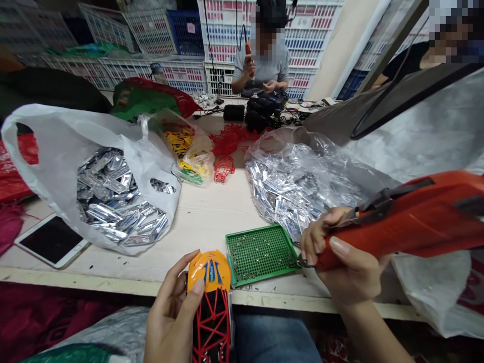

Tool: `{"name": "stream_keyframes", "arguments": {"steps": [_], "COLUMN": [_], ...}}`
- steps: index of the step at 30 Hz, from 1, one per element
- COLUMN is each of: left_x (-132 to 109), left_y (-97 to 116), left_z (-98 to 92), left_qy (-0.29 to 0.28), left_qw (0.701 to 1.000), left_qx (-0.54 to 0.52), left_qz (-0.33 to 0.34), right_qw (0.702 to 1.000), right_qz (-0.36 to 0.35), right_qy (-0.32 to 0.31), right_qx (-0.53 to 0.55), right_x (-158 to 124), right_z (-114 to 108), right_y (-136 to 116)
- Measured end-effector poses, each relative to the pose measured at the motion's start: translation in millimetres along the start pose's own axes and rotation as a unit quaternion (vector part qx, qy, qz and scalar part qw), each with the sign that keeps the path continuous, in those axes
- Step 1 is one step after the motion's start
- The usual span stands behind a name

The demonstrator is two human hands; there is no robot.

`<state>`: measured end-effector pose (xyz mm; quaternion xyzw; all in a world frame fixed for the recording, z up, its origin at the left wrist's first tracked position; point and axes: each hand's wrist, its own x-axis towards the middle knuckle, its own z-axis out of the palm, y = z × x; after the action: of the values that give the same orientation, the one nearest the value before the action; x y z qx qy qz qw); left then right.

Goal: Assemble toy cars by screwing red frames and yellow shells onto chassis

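Observation:
My left hand (172, 307) is closed around a toy car (210, 302) at the table's front edge. The car has an orange-yellow hood with a blue mark and a red lattice frame over a black body. My right hand (344, 252) grips a red electric screwdriver (408, 217), its tip end turned toward the green tray. That green perforated tray (260, 252) lies between my hands with many small metal screws scattered in it. The screwdriver's tip is beside the tray's right edge; whether it touches a screw I cannot tell.
A white bag (53, 146) and a clear bag (302, 176) hold silvery parts. A phone (53, 239) lies at left. Yellow parts (181, 143) and red frames (224, 169) sit farther back. Across the table a person (260, 60) holds another screwdriver. Crates (317, 30) stand behind.

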<state>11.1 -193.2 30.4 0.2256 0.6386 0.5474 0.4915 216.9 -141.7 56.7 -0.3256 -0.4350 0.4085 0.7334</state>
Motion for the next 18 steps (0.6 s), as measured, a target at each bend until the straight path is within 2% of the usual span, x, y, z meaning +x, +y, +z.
{"name": "stream_keyframes", "arguments": {"steps": [4,13,18], "left_x": [-2.8,-4.7,-5.3], "left_y": [2.7,3.9,2.9], "left_z": [3.1,6.1,4.9], "left_qy": [0.001,0.020,0.016], "left_qw": [1.000,1.000,1.000], "left_qx": [0.017,0.013,0.022], "left_qz": [0.007,0.012,0.011], "right_qw": [1.000,0.999,1.000], "right_qz": [-0.002,0.003,0.009], "right_qy": [0.002,-0.050,0.004], "right_qx": [0.007,-0.006,0.007], "right_x": [-0.4,-2.9,-3.2], "right_z": [-0.5,-6.9,0.6], "right_y": [-0.7,4.3,0.8]}}
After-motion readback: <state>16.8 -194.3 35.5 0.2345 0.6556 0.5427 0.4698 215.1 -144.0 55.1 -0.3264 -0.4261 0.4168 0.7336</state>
